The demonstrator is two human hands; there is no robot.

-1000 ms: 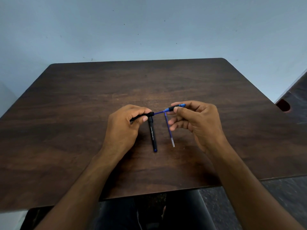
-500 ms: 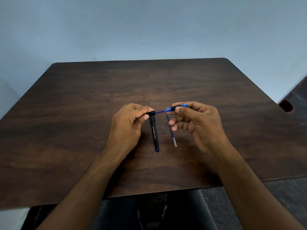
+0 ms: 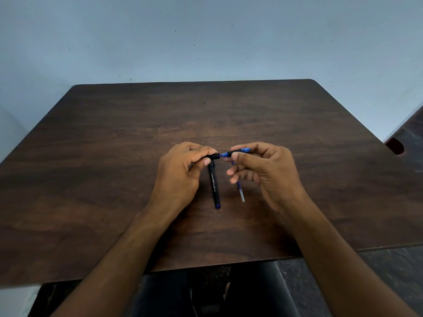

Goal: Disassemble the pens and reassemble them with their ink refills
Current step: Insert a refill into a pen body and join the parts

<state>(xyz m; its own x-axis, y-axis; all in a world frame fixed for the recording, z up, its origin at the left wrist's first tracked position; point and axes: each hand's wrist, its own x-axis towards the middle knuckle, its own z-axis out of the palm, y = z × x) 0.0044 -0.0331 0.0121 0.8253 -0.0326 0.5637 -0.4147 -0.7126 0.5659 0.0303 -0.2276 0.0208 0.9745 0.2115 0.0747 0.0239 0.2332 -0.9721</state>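
Note:
My left hand (image 3: 180, 177) grips a black pen barrel (image 3: 211, 157) held level above the table. My right hand (image 3: 263, 172) pinches the blue tip section (image 3: 238, 152), which sits at the end of a blue refill entering the barrel's open end. A short stretch of blue refill (image 3: 221, 155) shows between the two parts. A second black pen barrel (image 3: 214, 187) with white lettering lies on the table under my hands, pointing toward me. Beside it lies a loose blue ink refill (image 3: 240, 193), partly hidden by my right fingers.
The dark wooden table (image 3: 114, 156) backs onto a pale blue wall. Another dark surface with a hole (image 3: 396, 146) stands at the right edge. My legs show below the table's near edge.
The gap between the barrel and the tip section has narrowed as the refill slid further into the barrel. Both hands stay in nearly the same place.

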